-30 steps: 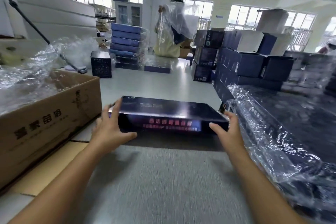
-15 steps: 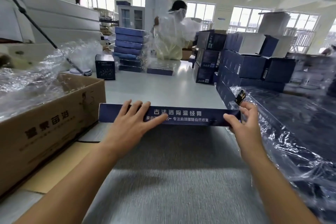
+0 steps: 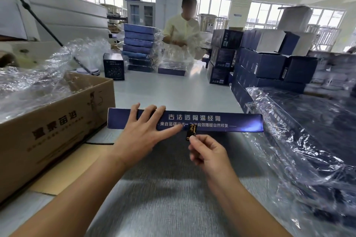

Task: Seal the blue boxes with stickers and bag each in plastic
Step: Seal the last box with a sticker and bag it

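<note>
Hands out over the grey table (image 3: 173,198), forearms bare. Laid the left hand (image 3: 142,131) flat against the blue box (image 3: 221,121), fingers straight and spread across its long near face up to the top edge, thumb stretched toward the middle. Pinched a small black-and-gold sticker (image 3: 191,131) in the right hand (image 3: 207,152) between thumb and forefinger, other fingers curled. Held the sticker's upper end over the lower edge of that same face, just beside the left thumb tip; could not tell whether stuck down. Had the box straight ahead across the table, white lettering toward the camera.

Saw just to the left an open cardboard carton (image 3: 57,121) stuffed with crumpled clear plastic (image 3: 38,81), and to the right dark boxes under shiny film (image 3: 308,121). Farther off, made out a small dark box (image 3: 113,66), a stack of blue boxes (image 3: 138,48) partly wrapped, one flat bagged box (image 3: 171,69) beside it, and piled dark cartons (image 3: 260,63) on the right. Beyond the stack, spotted another person (image 3: 183,27) in a pale yellow top handling clear plastic.
</note>
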